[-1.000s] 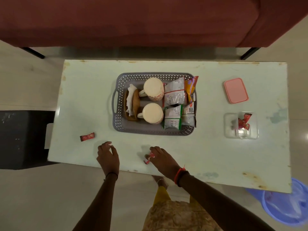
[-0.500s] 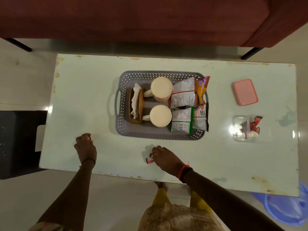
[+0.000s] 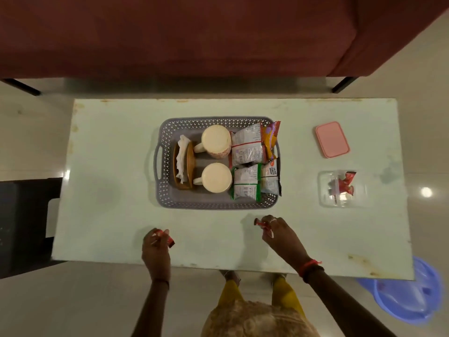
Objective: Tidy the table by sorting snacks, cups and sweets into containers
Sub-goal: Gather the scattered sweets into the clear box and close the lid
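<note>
A: Locate the sweets.

B: One red sweet (image 3: 260, 224) is pinched in the right hand (image 3: 279, 233); another red sweet (image 3: 167, 239) is pinched in the left hand (image 3: 155, 249). Both are near the table's (image 3: 109, 154) front edge.

A: Procedure?

B: Carry each to the clear container (image 3: 342, 189), right of the basket (image 3: 213, 203). Release directly over the opening, right hand first. The pink lid (image 3: 332, 139) lies apart, behind it.

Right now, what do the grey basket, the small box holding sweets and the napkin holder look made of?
Grey basket: looks like matte moulded plastic, with perforated lattice walls and a cut-out handle.
Small box: probably clear glossy plastic, as red sweets and the table show through it.
Napkin holder: brown with a slight sheen, likely wood, though brown plastic is possible.
</note>
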Demonstrator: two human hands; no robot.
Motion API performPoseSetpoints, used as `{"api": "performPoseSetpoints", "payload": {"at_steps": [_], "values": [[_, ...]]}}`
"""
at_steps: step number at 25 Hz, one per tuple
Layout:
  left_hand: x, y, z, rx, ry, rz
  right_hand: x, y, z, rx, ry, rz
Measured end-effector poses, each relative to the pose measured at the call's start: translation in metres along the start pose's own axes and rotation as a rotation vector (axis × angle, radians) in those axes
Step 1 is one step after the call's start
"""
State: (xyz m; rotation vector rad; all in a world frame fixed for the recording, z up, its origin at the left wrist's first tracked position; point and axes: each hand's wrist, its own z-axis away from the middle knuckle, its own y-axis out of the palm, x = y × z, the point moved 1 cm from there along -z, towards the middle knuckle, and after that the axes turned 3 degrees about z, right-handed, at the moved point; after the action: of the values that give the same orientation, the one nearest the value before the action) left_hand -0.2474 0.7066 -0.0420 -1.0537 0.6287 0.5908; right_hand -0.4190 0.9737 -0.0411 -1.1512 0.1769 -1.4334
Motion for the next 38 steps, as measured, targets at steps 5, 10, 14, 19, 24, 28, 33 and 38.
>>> {"api": "performPoseSetpoints", "payload": {"at_steps": [5, 10, 14, 19, 24, 28, 33, 38], "values": [[-0.014, 0.059, 0.102, 0.248, -0.036, 0.109, -0.06, -0.07, 0.019, -0.343, 0.189, -0.082], [-0.05, 0.13, 0.182, 0.53, 0.095, 0.049, -0.111, -0.13, 0.018, -0.541, 0.344, -0.228], [-0.084, 0.179, 0.213, 0.65, 0.183, 0.034, -0.137, -0.148, 0.009, -0.554, 0.331, -0.202], [-0.125, 0.227, 0.223, 0.692, 0.279, -0.013, -0.15, -0.151, -0.004, -0.391, 0.299, -0.091], [-0.154, 0.263, 0.224, 0.694, 0.364, -0.065, -0.165, -0.163, -0.005, -0.459, 0.326, -0.179], [-0.169, 0.298, 0.234, 0.75, 0.29, -0.063, -0.178, -0.176, -0.008, -0.488, 0.326, -0.167], [-0.181, 0.328, 0.241, 0.767, 0.256, -0.108, -0.181, -0.195, -0.026, -0.508, 0.315, -0.188], [-0.182, 0.333, 0.233, 0.715, 0.251, -0.106, -0.165, -0.215, -0.072, -0.489, 0.235, -0.164]]}}
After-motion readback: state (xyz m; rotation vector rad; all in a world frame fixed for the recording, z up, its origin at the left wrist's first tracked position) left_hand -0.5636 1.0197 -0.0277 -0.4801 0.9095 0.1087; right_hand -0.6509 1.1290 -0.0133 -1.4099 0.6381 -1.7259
